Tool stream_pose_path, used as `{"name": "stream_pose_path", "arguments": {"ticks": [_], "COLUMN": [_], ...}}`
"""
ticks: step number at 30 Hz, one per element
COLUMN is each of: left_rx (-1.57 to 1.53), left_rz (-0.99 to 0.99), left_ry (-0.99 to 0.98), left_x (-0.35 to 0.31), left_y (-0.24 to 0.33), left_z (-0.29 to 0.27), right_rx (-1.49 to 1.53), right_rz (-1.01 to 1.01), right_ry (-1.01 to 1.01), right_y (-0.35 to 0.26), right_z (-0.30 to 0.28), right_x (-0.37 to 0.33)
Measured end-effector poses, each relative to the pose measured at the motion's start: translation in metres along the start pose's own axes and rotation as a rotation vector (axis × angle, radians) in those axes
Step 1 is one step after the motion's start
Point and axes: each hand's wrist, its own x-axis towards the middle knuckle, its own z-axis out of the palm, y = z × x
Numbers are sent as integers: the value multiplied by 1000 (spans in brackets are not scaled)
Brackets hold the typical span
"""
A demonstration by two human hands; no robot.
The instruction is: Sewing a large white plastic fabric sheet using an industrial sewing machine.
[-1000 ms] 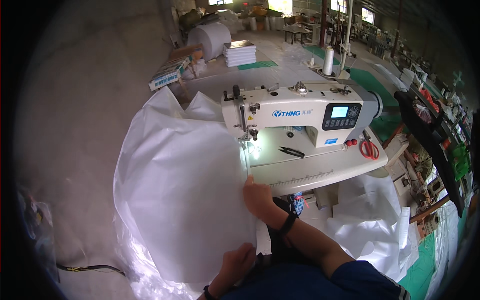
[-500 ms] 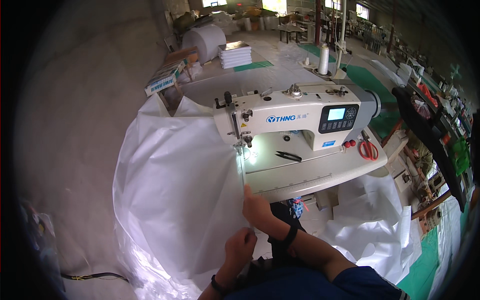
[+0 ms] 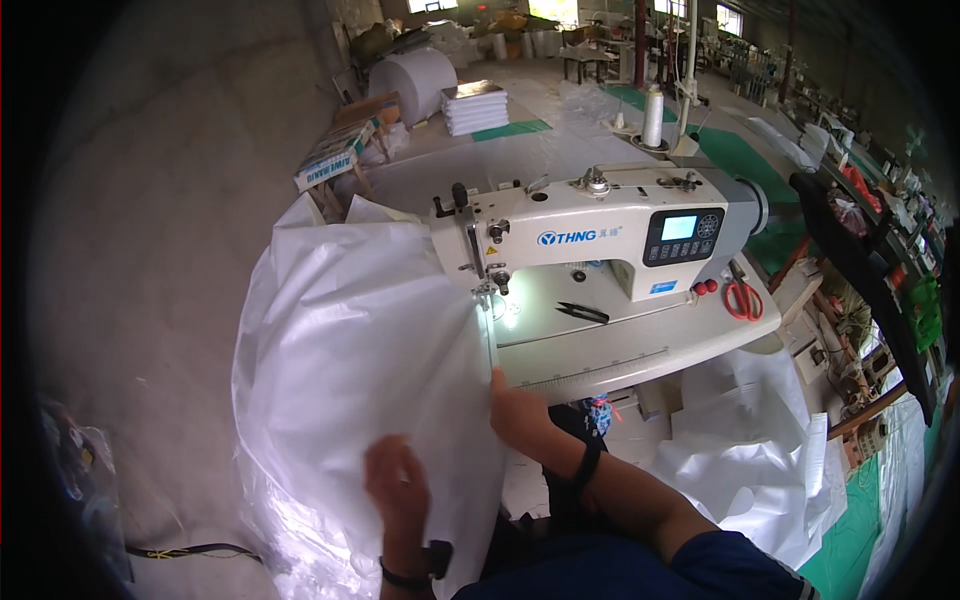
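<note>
A large white plastic-like sheet (image 3: 350, 330) drapes over the left side of the white sewing machine (image 3: 590, 225). Its right edge runs up to the lit needle area (image 3: 490, 290) under the presser foot. My right hand (image 3: 520, 415) is closed on that edge near the table's front, index finger and thumb toward the machine. Over the lower part of the sheet, my left hand (image 3: 397, 485) is raised, slightly blurred, its fingers loosely bent and apart with nothing visible in them. Black thread snips (image 3: 582, 313) and red-handled scissors (image 3: 743, 300) lie on the machine table.
More white sheeting (image 3: 735, 450) hangs at the right below the table. A thread cone (image 3: 652, 120) stands behind the machine. At the back left are a big white roll (image 3: 412, 82) and a stack of white bundles (image 3: 474, 110). A black cable (image 3: 190, 551) lies at lower left.
My left hand has moved left and slightly up, away from beside the right wrist and the sheet's edge, and its fingers have loosened. The right hand stays at the edge. The view shifted slightly.
</note>
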Motion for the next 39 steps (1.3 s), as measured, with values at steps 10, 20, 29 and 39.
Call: {"name": "stream_pose_path", "arguments": {"ticks": [10, 20, 29, 39], "left_rx": [384, 376, 526, 327], "left_rz": [-195, -299, -258, -198], "left_ry": [-187, -497, -520, -296], "left_x": [54, 132, 147, 34], "left_y": [-161, -186, -197, -154], "left_z": [18, 42, 46, 10], "right_rx": [-239, -156, -53, 1287], "right_rz": [-37, 109, -808, 112], "right_ry": [80, 13, 387, -797], "right_y": [0, 12, 63, -10], "right_z": [3, 5, 75, 89], "right_x": [59, 104, 24, -59]}}
